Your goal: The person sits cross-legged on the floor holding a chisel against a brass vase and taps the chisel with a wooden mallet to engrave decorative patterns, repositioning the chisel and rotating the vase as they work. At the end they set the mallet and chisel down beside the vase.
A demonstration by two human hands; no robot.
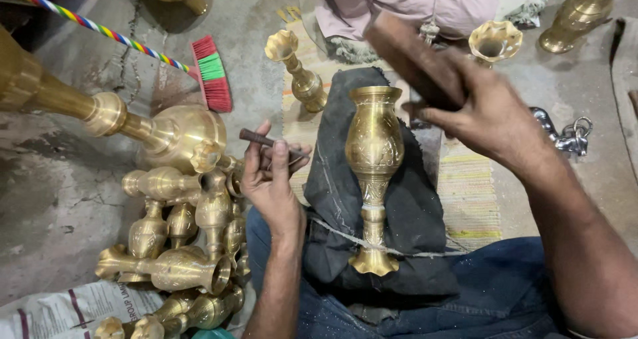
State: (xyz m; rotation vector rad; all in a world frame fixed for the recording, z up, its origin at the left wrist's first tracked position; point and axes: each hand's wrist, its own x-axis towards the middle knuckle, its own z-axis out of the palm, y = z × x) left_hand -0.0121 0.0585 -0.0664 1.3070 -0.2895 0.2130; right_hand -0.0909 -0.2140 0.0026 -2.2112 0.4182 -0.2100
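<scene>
**Brass vase tied down on the lap**

I see the engraved brass vase (374, 173) lying on dark cloth (412, 219) across my lap, long axis pointing away, mouth far. My left hand (269, 179), just left of it, pinches a thin dark chisel (266, 139). My right hand (488, 116), raised beyond the rim, grips a blurred dark wooden block (409, 60).

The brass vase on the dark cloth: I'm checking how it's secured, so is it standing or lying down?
Lying down: the vase rests lengthwise on the cloth, with string across its stem.
</scene>
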